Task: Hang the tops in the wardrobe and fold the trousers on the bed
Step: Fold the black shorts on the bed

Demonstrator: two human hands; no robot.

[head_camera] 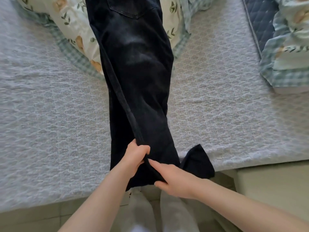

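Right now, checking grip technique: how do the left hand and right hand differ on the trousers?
The left hand is curled in a fist round a bunched seam; the right hand pinches the leg's edge with straighter fingers. The left hand sits farther up the leg, the right hand nearer the hem. Both hold the same dark trousers.

trousers (137,81): laid lengthwise down the middle of the bed (50,114), waist at the far end, hems over the near edge.
quilt (75,30): spread at the far end, partly covered by the trousers.
bedding (287,47): piled at the far right, well apart from the trousers.
left hand (135,156): set on the near leg end, just left of the right hand (173,178).
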